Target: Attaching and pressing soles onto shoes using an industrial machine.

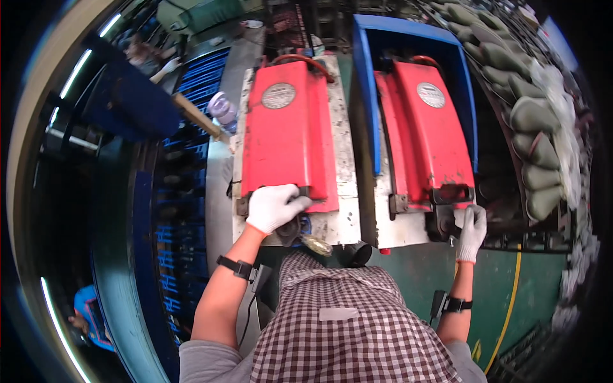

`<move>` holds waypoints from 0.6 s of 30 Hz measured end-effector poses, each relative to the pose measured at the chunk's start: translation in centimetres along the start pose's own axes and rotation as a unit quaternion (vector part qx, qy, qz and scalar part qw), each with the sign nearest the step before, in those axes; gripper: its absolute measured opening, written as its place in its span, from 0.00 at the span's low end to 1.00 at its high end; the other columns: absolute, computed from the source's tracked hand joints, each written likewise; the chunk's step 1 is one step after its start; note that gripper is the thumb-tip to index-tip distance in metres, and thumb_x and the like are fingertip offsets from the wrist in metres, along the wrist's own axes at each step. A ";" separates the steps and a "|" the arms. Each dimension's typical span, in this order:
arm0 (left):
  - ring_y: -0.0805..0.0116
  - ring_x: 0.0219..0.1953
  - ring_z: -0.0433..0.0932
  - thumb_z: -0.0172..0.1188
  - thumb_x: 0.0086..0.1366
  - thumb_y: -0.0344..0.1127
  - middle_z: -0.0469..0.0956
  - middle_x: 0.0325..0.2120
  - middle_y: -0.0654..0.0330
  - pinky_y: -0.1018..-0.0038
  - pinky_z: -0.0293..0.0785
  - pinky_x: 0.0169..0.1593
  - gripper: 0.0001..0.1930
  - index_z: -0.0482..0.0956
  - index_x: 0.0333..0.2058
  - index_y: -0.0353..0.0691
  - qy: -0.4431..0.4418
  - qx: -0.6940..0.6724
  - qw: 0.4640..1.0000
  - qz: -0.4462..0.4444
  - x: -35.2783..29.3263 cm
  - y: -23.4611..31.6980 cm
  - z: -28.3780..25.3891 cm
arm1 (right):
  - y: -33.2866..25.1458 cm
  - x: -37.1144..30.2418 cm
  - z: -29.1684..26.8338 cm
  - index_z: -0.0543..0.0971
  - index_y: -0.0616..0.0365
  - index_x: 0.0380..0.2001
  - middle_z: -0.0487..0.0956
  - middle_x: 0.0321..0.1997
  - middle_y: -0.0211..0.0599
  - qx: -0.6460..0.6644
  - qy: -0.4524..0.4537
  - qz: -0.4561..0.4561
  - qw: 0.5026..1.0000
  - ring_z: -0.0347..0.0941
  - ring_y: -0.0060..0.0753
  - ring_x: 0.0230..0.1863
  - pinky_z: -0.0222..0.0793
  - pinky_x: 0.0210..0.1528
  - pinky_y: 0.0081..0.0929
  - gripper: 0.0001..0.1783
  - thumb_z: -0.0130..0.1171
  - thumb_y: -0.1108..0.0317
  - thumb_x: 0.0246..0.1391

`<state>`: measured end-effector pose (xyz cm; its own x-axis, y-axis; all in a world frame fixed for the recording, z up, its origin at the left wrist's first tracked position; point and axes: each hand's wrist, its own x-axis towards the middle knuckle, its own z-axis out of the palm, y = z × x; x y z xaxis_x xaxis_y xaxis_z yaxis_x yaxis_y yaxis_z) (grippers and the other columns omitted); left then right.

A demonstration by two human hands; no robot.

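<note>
Two red machine covers stand side by side, the left cover and the right cover, each with a round metal plate on top. My left hand, in a white glove, is closed over the front end of the left cover, where a dark handle partly shows beside the fingers. My right hand, also gloved, is at the front right corner of the right machine, below its black handle. Its fingers are pressed together against a dark part; what they hold is hidden.
A blue hood surrounds the right machine. Grey-green shoe-shaped pieces line a rack at right. A purple-lidded bottle stands left, near blue conveyor racks. A wrapped roll sits at the left machine's front. Other people are at far left.
</note>
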<state>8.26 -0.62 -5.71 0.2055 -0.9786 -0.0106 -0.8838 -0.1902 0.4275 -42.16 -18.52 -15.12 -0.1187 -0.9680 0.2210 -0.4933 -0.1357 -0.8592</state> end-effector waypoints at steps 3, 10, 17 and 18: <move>0.67 0.26 0.84 0.65 0.68 0.38 0.83 0.23 0.57 0.71 0.79 0.33 0.09 0.84 0.34 0.37 0.202 -0.287 0.936 0.006 -0.3 -2.0 2.6 | -0.1 0.0 -2.7 0.82 0.62 0.46 0.84 0.46 0.52 -0.274 -0.059 0.024 0.960 0.80 0.55 0.49 0.73 0.56 0.43 0.17 0.56 0.60 0.67; 0.66 0.43 0.85 0.60 0.71 0.28 0.84 0.40 0.54 0.71 0.80 0.50 0.10 0.82 0.48 0.32 0.175 -0.310 0.928 0.112 4.5 10.8 4.8 | 2.9 -2.3 -3.0 0.82 0.55 0.50 0.83 0.47 0.59 -0.315 -0.089 0.103 0.939 0.78 0.68 0.50 0.75 0.53 0.54 0.25 0.47 0.47 0.72; 0.46 0.57 0.76 0.72 0.52 0.38 0.79 0.51 0.50 0.55 0.73 0.63 0.26 0.80 0.51 0.40 0.039 -0.184 0.899 0.395 9.0 23.0 10.7 | -4.2 -12.7 -2.8 0.69 0.50 0.60 0.83 0.44 0.63 -0.219 -0.268 0.208 0.915 0.80 0.71 0.48 0.75 0.51 0.57 0.26 0.54 0.47 0.68; 0.45 0.61 0.74 0.72 0.51 0.39 0.77 0.54 0.50 0.53 0.70 0.65 0.26 0.80 0.51 0.41 0.033 -0.163 0.890 0.424 9.0 23.8 11.1 | -5.1 -12.8 -3.4 0.72 0.52 0.57 0.84 0.44 0.61 -0.212 -0.318 0.202 0.901 0.81 0.68 0.48 0.76 0.51 0.54 0.24 0.55 0.48 0.68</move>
<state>-15.59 -14.87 -5.61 -0.4433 -0.7505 0.4901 -0.5657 0.6584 0.4965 -41.02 -4.70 -12.05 0.0889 -0.8632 -0.4970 -0.8223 0.2180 -0.5257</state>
